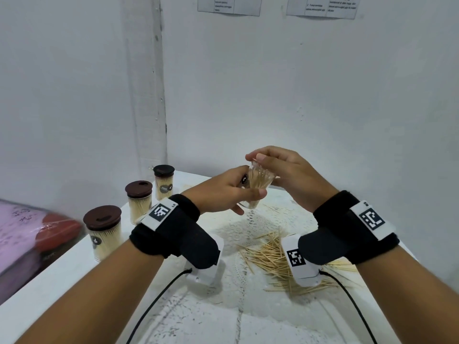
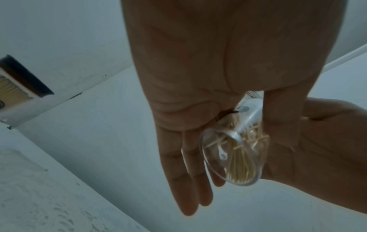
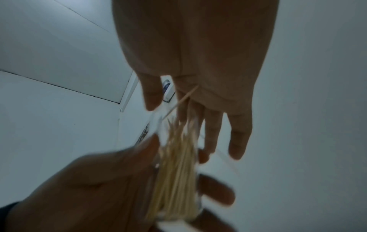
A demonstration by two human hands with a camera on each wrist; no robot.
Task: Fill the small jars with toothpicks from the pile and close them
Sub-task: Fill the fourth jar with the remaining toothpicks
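My left hand (image 1: 236, 194) holds a clear lidless jar (image 1: 258, 181) of toothpicks tilted in the air above the table, thumb on one side and fingers behind it. My right hand (image 1: 280, 167) arches over the jar's mouth, with its thumb tip at the rim and its fingers reaching over the toothpick tips. In the left wrist view the jar (image 2: 234, 157) shows bottom first beside my left palm (image 2: 188, 94). The right wrist view is blurred: fairly straight fingers (image 3: 238, 138) lie over the toothpicks (image 3: 178, 172). Loose toothpicks form a pile (image 1: 268, 256) below my right wrist.
Three brown-lidded jars full of toothpicks stand in a row at the left: near (image 1: 102, 232), middle (image 1: 138, 201), far (image 1: 164, 181). The white table (image 1: 74, 281) meets the wall behind. A pink and red bundle (image 1: 37, 232) lies off the table's left edge.
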